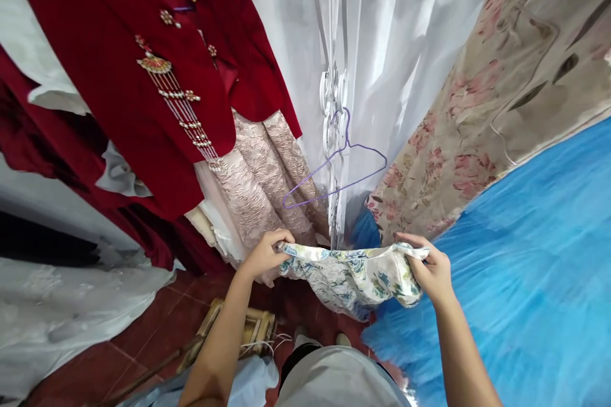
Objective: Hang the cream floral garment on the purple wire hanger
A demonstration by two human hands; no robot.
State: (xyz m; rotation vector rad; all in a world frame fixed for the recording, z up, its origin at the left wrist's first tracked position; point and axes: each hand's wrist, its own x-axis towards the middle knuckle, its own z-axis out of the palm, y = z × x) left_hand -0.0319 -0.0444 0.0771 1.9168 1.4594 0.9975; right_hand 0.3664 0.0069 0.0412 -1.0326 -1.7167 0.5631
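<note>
A white skirt-like garment with a blue, green and yellow floral print is stretched between my two hands, its top band pulled nearly straight. My left hand is closed on the band's left end. At the other end, my right hand pinches the band between thumb and fingers. The lower part of the cloth hangs in folds above the floor. Beyond it, a purple wire hanger hangs bare from a white stand with rings.
To the left hang a dark red jacket with beaded ornaments and a pink textured skirt. Blue tulle and a beige floral cloth fill the right. A small bamboo stool stands on the red tiled floor. White curtain hangs behind.
</note>
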